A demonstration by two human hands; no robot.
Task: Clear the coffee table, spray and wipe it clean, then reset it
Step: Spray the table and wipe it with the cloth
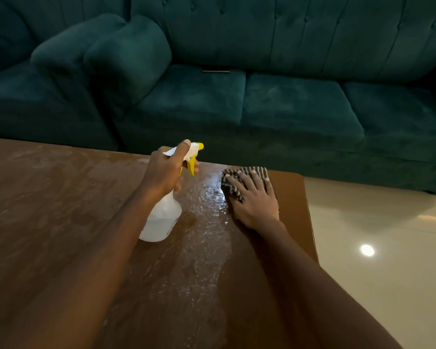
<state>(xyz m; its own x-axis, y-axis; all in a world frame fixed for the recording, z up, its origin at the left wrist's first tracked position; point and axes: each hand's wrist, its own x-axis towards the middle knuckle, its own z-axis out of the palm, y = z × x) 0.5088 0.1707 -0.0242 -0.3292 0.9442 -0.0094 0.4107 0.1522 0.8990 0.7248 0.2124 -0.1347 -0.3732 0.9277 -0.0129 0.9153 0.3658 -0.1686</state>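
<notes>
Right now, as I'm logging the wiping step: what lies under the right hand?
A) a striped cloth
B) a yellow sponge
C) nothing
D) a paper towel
A: the right hand presses flat on a striped cloth on the coffee table, beside the wet streak.

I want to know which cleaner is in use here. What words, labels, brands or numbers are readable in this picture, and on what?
No text here can be read.
Spray bottle, gripped by the left hand: a small dark print low on its side, too blurred to read.
Striped cloth, coffee table, sofa: no writing visible.
</notes>
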